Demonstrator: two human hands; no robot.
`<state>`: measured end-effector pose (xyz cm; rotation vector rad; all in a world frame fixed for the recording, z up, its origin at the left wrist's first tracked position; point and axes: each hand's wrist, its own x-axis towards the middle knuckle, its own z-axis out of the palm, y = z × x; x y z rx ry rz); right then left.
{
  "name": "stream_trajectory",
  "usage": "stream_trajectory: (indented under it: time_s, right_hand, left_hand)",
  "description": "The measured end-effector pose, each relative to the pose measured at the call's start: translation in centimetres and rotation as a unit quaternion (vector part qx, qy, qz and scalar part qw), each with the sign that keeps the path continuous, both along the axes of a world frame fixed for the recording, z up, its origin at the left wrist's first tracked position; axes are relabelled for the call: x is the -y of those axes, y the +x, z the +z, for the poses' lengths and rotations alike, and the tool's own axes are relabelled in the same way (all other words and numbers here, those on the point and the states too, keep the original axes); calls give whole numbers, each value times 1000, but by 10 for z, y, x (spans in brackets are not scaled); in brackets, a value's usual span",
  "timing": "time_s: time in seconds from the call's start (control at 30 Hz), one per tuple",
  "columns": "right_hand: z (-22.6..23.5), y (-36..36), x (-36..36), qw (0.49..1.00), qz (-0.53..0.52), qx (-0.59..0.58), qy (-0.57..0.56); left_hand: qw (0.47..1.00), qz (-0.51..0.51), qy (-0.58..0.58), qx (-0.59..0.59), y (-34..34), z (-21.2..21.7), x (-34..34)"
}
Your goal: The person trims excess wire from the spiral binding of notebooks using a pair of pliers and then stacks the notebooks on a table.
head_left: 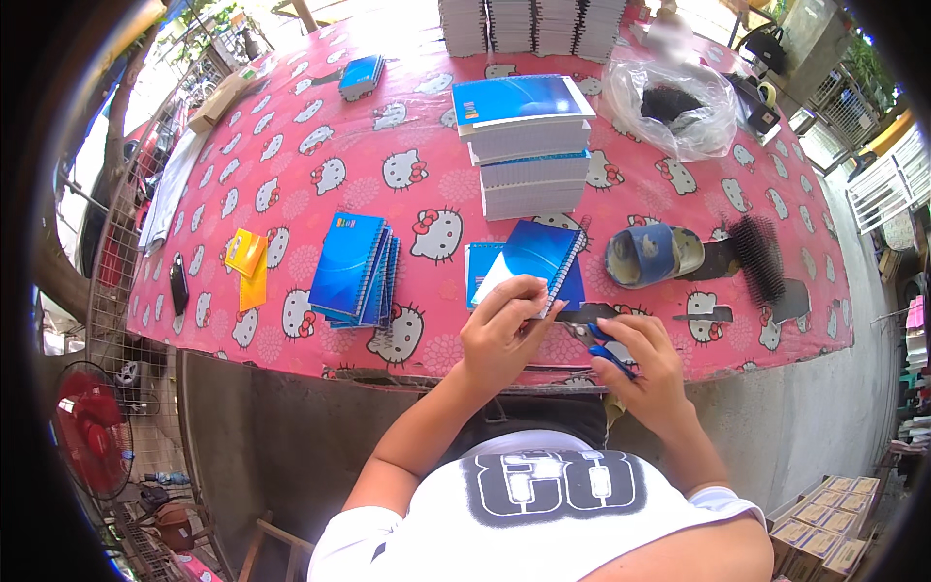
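A blue-covered spiral notebook (543,249) lies tilted near the table's front edge, on top of other blue covers. Its black coil runs down the right side. My left hand (499,335) is closed at the coil's near end, pinching the notebook's lower corner. In my right hand (648,373) are blue-handled pliers (599,351), their jaws pointing left toward that coil end. Fingers partly hide the jaws and the wire tip. Left of my hands sits a pile of blue spiral notebooks (351,267). Beyond them rises a tall stack of unbound page blocks (533,145) topped with a blue cover.
A blue slipper (640,257) and a bundle of black coils (756,257) lie to the right. A clear plastic bag (713,126) holds something black. Yellow notepads (249,267) and a black phone (178,283) are at left. More bound stacks (533,29) stand at the far edge.
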<state>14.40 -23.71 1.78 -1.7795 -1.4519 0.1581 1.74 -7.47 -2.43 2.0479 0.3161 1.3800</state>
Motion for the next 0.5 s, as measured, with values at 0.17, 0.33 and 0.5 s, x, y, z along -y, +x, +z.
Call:
stream_trajectory:
  time_s: [0.17,0.33,0.5]
  right_hand:
    - [8,-6,-18,997,-2,73,20]
    - [-15,18,-13,811,123,-556,-138]
    - [-17,12,-8,908,30,-412,-68]
  left_hand:
    - [1000,-3,-5,7,3,4,3]
    - [998,-53,36,19,0,3,0]
    - [996,-2,23,90,-10,20,-25]
